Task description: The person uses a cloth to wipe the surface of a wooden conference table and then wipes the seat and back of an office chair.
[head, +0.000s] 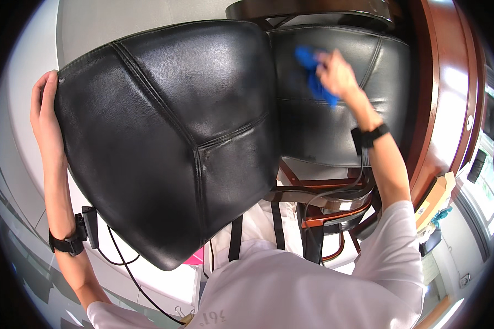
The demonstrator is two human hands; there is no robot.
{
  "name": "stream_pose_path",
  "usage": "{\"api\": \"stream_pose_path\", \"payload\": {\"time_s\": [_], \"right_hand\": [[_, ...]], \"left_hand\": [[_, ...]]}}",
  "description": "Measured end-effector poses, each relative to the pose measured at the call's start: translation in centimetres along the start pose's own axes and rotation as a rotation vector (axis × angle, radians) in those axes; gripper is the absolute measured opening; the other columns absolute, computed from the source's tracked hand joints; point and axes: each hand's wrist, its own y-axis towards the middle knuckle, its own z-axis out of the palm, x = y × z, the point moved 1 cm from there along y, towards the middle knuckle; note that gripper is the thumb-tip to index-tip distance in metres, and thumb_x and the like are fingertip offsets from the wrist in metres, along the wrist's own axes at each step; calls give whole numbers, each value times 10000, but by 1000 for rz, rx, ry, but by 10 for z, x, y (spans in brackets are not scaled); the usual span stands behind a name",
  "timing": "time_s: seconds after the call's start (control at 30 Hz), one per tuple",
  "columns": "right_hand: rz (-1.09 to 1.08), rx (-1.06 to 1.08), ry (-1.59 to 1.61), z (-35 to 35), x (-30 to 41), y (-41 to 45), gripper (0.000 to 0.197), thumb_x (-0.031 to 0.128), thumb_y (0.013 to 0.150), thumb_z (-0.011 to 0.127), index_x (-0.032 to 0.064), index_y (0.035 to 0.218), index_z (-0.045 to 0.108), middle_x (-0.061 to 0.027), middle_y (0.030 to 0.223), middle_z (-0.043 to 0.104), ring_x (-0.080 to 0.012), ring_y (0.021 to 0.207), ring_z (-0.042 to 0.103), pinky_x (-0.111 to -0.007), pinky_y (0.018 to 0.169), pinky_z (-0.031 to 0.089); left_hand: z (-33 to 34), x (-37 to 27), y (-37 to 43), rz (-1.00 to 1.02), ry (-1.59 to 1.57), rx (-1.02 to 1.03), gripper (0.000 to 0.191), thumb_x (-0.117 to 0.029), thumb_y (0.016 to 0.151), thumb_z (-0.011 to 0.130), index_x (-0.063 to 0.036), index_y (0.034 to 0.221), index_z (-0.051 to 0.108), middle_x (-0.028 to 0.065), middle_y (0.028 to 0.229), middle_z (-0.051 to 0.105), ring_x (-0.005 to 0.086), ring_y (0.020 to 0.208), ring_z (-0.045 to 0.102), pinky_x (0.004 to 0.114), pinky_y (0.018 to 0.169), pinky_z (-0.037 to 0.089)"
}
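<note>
My left hand [47, 111] rests on the outer edge of a black leather chair backrest [164, 123], its fingers against the padded rim. To the right, my right hand [337, 76] is closed around a blue cloth [322, 88] and is over the chair's black leather seat [300, 131]. Both the hand and the cloth are slightly blurred. Seams cross the leather of both parts. Each of my wrists wears a black strap with a cable.
Glossy wooden armrests [337, 199] flank the seat on two sides. A curved reddish-brown wooden desk [444, 94] stands at the right, with an open cardboard box [434, 201] by it. Part of a pink object [194, 257] shows below the backrest.
</note>
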Motion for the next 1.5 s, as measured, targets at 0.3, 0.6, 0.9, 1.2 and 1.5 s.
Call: {"api": "stream_pose_path", "payload": {"time_s": [0.3,0.6,0.9,1.2,1.5], "right_hand": [[-280,912,-317,119,12,-161,384,254,787,609,164,1159,648,-237,1326,467,-349,1051,588,-440,869,510],[-504,188,22,7,-65,-32,341,170,728,624,63,1045,690,-181,1075,653,-362,943,635,-454,836,525],[-318,372,-126,66,-43,-127,381,190,726,663,205,1106,688,-174,1170,532,-337,918,628,-435,802,530],[-295,790,113,-20,-55,-13,353,207,715,660,35,1022,700,-171,980,682,-327,900,643,-419,811,521],[-119,124,-157,21,-86,-67,411,204,712,661,149,1119,678,-152,1078,603,-362,975,617,-443,859,517]], "left_hand": [[-2,5,-2,75,-25,4,372,-347,941,571,-58,1164,641,35,1123,613,128,1081,546,249,992,363],[-3,-3,-4,41,64,10,347,-306,982,505,-49,1185,620,35,1173,583,132,1141,510,246,1037,307],[-6,1,-2,70,51,-21,376,-358,965,535,-41,1147,626,47,1122,596,144,1083,525,257,1016,331],[5,-3,-8,102,49,29,331,-295,979,530,-10,1136,590,63,1074,605,148,1046,540,261,985,363],[-15,16,-2,80,61,-14,361,-322,985,510,-19,1154,610,58,1131,608,149,1097,532,274,1016,345]]}}
